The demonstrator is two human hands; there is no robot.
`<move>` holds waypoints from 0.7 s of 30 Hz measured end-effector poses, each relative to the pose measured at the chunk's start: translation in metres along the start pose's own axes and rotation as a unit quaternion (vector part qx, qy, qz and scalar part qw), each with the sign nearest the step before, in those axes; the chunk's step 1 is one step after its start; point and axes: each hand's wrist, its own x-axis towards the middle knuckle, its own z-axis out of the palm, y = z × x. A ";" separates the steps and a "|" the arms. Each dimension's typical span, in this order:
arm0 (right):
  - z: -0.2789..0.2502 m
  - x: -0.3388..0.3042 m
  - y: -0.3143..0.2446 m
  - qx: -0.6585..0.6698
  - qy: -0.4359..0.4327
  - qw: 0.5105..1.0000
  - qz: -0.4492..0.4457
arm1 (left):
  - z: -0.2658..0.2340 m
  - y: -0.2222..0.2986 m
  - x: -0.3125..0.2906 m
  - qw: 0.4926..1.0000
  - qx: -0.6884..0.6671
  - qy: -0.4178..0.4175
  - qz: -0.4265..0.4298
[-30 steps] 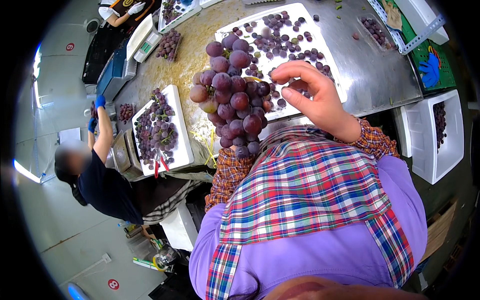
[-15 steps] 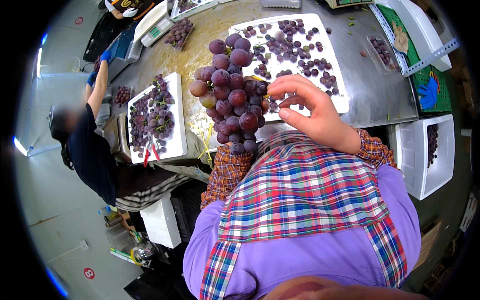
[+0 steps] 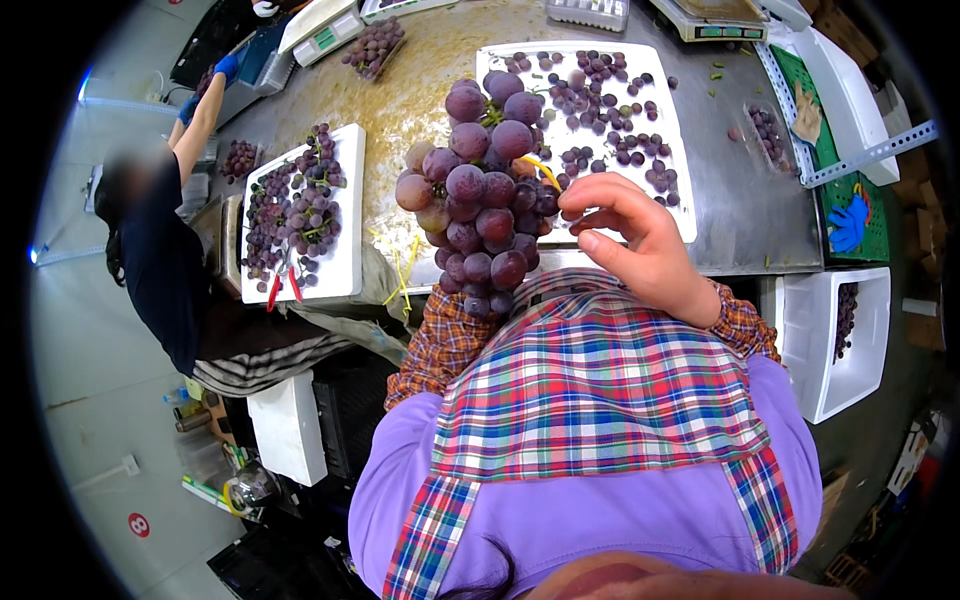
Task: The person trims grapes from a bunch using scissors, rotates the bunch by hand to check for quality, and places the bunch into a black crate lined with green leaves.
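A large bunch of purple-red grapes [image 3: 480, 195] hangs upright in front of my chest, over the table's near edge. My left hand is hidden behind the bunch, which it holds up; only its checked sleeve [image 3: 450, 335] shows below. My right hand [image 3: 640, 245] is at the bunch's right side, fingers curved, with a gap between thumb and forefinger. Its fingertips reach the outer grapes, and whether they press on one I cannot tell. Behind the bunch a curved yellow piece [image 3: 541, 172] shows in part. Beyond lies a white tray [image 3: 665, 105] with loose grapes and small clusters.
Left, another white tray [image 3: 350, 200] holds grape bunches and red-handled snips [image 3: 284, 283]. A co-worker [image 3: 160, 260] in blue gloves stands there. Clear punnets of grapes [image 3: 768, 135], weighing scales [image 3: 710, 20], a green crate [image 3: 850, 225] and a white foam box [image 3: 870, 345] surround the metal table.
The view has shifted slightly. The bunch has turned a little and sits a bit further right in the picture. My right hand stays beside it with its thumb and forefinger still apart.
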 end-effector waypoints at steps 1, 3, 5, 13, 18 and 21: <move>0.000 0.000 -0.001 -0.001 0.001 1.000 0.002 | -0.001 0.000 0.000 1.000 -0.003 0.000 0.001; 0.000 0.001 -0.002 -0.004 0.005 1.000 0.003 | 0.000 0.000 0.002 1.000 -0.008 -0.005 0.003; -0.001 0.000 0.000 -0.011 0.011 1.000 0.003 | -0.001 0.000 0.003 1.000 -0.013 -0.004 0.003; 0.007 0.017 0.003 -0.033 0.033 0.998 0.031 | -0.004 0.005 0.002 0.993 0.071 0.085 0.051; 0.013 0.025 0.013 -0.083 0.035 0.996 0.027 | 0.002 0.005 0.005 0.934 0.297 0.173 0.098; 0.013 0.033 0.033 -0.087 0.059 0.995 0.003 | 0.011 -0.007 0.007 0.898 0.359 0.209 0.145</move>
